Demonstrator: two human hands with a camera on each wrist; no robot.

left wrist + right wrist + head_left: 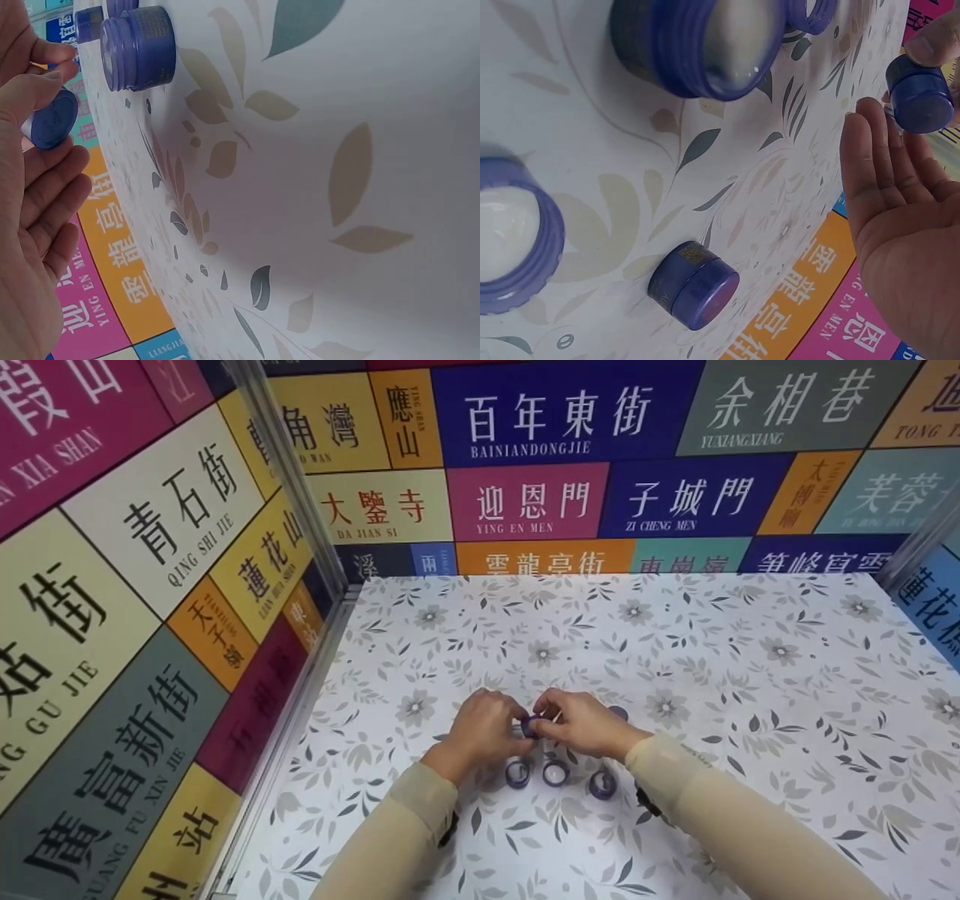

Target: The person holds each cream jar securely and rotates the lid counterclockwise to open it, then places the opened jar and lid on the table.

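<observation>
left grip is pinched around a small purple jar above the table; right grip has thumb and forefinger on its other end, remaining fingers loosely extended. the step in hand appears to be turning its lid, which likely calls for a steady hold and an opposing twist. three uncapped jars stand nearer the person, a capped jar beyond. fingers hide the seam from the head view; the twist direction cannot be told.

Wrist pics dimmer vs. head
</observation>
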